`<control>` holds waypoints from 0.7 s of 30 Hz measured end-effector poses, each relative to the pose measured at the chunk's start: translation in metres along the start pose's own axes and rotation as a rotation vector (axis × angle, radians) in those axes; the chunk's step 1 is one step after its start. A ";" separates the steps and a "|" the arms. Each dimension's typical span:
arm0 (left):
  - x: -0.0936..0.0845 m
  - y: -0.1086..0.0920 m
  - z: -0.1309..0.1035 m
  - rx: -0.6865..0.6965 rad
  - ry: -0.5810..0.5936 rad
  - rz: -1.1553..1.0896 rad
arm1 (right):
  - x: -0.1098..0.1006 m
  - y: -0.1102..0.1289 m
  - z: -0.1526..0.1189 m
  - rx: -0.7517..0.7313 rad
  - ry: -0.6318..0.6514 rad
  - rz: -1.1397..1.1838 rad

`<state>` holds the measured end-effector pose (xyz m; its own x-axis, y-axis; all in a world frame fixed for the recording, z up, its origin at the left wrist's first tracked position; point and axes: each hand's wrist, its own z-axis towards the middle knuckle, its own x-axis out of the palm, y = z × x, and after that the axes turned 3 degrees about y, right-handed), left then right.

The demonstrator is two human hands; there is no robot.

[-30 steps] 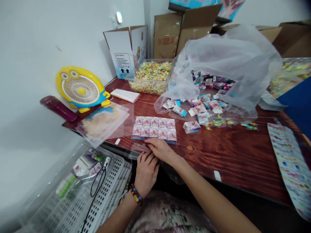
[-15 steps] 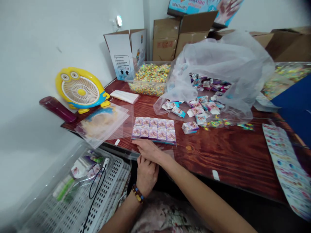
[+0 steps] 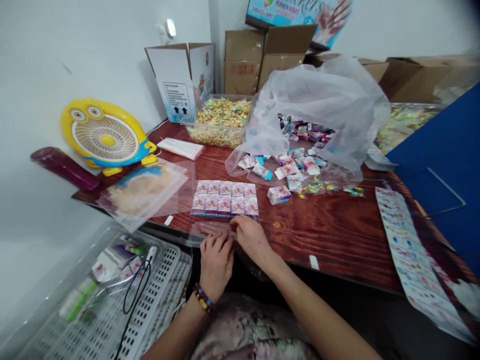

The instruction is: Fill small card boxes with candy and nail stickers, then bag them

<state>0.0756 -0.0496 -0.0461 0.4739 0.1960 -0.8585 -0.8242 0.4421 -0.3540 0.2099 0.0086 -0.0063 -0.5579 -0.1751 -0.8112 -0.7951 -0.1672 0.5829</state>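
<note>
Two rows of small purple-and-white candy boxes (image 3: 225, 197) lie side by side on the table, apparently inside a clear plastic bag (image 3: 206, 229) whose loose end reaches the table's front edge. My left hand (image 3: 216, 260), with a beaded bracelet (image 3: 203, 298) on the wrist, has its fingers curled over that loose end. Close beside it, my right hand (image 3: 252, 239) pinches the bag's edge just below the boxes. Its fingertips are partly hidden. A short stack of similar boxes (image 3: 279, 195) sits right of the rows.
Flat clear bags (image 3: 144, 192) lie left, by a yellow fan (image 3: 108, 135) and a purple bottle (image 3: 63, 169). Behind are a tub of wrapped candy (image 3: 221, 120) and a big translucent bag (image 3: 318, 90) spilling boxes. A sticker strip (image 3: 408, 250) hangs at right; a white crate (image 3: 157, 270) stands lower left.
My right hand has moved right along the bag's loose end, from the left corner below the boxes. My left hand, previously beneath it, now lies on the bag. The view has shifted right.
</note>
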 end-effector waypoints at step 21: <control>-0.066 0.092 0.003 -0.874 -0.102 -1.038 | 0.044 0.064 0.013 -0.332 0.024 0.202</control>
<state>-0.0306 -0.0191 -0.0206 0.9799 0.1958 -0.0377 0.0153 -0.2626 -0.9648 0.1311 0.0027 -0.0055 -0.6865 -0.2581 -0.6798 -0.5478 -0.4312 0.7170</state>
